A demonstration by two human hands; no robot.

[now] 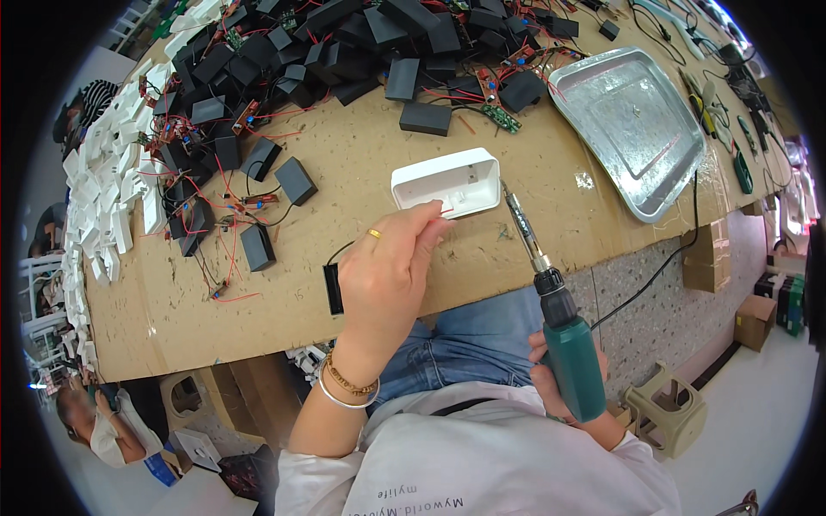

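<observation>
A white open-topped plastic case (pixel 445 176) sits tilted toward me near the table's front edge. My left hand (pixel 384 267) reaches to its near rim with thumb and index finger pinched together. From the fingertips a short thin red wire (pixel 446 210) shows against the case's inside. Partly hidden under this hand is a black box (pixel 332 289) with a black lead. My right hand (pixel 549 387) is wrapped round a green pistol-shaped soldering gun (pixel 575 365), its metal tip pointing up beside the case's right end, apart from it. Most of the right hand's fingers are behind the tool.
Black boxes (pixel 402 79) with circuit boards and red wires are heaped at the back. White plastic parts (pixel 112 185) pile up on the left. A metal tray (pixel 632 129) lies at right, with pliers (pixel 707 116) beyond it. A black power cord (pixel 654 275) hangs over the edge.
</observation>
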